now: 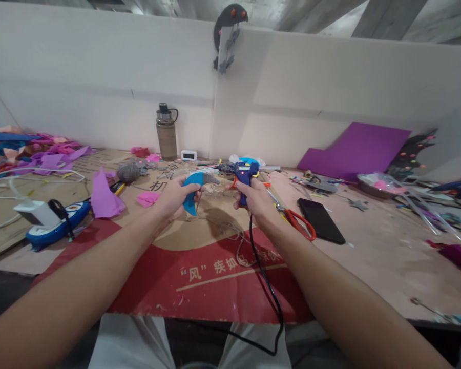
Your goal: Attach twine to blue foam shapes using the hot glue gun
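My left hand (pixel 177 199) pinches a crescent-shaped felt piece (pixel 192 180), blue with a grey tip pointing right. In my right hand (pixel 255 196) is a blue hot glue gun (pixel 245 177), my fingers wrapped round its handle. The gun's nozzle points left and away, above the table, and its exact tip is hard to make out. A black cord (pixel 262 274) hangs from the handle down past the table edge. Both hands are held above a red and tan cardboard sheet (pixel 215 302), a short gap between them.
Orange-handled scissors (pixel 302 223) and a black phone (pixel 322 221) lie right of my right hand. At left sit a blue power strip (pixel 57 225) and purple felt (pixel 105 195). A bottle (pixel 166 136) and a small clock (pixel 188 155) stand by the white partition (pixel 100 66).
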{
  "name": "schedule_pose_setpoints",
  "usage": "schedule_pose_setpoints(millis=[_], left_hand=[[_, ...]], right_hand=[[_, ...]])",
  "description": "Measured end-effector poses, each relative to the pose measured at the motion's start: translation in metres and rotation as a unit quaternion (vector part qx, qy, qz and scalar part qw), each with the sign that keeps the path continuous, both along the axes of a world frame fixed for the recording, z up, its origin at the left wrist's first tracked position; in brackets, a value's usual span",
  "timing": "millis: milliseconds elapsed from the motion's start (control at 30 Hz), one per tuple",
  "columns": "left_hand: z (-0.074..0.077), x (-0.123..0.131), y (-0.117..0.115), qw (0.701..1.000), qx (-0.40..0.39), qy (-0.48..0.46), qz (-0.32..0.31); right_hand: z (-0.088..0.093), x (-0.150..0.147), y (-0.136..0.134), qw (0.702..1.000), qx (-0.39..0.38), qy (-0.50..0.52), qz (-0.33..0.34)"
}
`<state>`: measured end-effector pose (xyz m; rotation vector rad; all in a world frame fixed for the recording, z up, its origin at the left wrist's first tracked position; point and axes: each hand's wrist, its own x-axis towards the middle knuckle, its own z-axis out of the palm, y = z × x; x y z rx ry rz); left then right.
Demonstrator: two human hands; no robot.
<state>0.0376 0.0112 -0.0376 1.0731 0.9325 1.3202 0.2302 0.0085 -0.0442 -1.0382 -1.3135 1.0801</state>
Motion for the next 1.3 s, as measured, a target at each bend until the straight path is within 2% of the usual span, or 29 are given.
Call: schedule_pose_setpoints(millis=[67, 167, 300, 467, 700, 833, 1000, 1167, 1300], left_hand=[[0.000, -0.002, 0.002, 1.000, 0.002, -0.013, 0.008], [0.000, -0.006, 0.004, 0.999, 0.007, -0.038, 0.030], [0.001, -0.008, 0.006, 0.998, 0.008, -0.048, 0.039], [-0.002, -0.009, 0.008, 0.998, 0.000, -0.049, 0.050], [-0.007, -0.014, 0.015, 0.994, -0.016, -0.037, 0.100], [-0.007, -0.012, 0.013, 0.995, -0.020, -0.022, 0.099], [-0.007, -0.009, 0.011, 0.996, 0.002, -0.013, 0.086], [-0.010, -0.009, 0.012, 0.996, 0.017, 0.013, 0.082], [-0.011, -0.009, 0.013, 0.994, 0.025, 0.050, 0.096]], right_hand=[[-0.002, 0.003, 0.007, 0.997, -0.074, 0.031, 0.003], [-0.007, 0.005, 0.018, 0.989, -0.146, 0.010, -0.012], [-0.017, 0.005, 0.030, 0.986, -0.162, -0.023, -0.031], [-0.021, 0.005, 0.038, 0.987, -0.158, -0.021, -0.022], [-0.006, 0.006, 0.022, 0.993, -0.115, 0.038, -0.005], [-0.001, 0.000, 0.009, 0.997, -0.055, 0.048, 0.040], [-0.005, -0.006, 0.000, 0.996, 0.016, -0.053, 0.066], [-0.002, -0.008, -0.007, 0.983, 0.067, -0.170, 0.020], [0.002, -0.007, -0.010, 0.951, 0.133, -0.280, -0.022]])
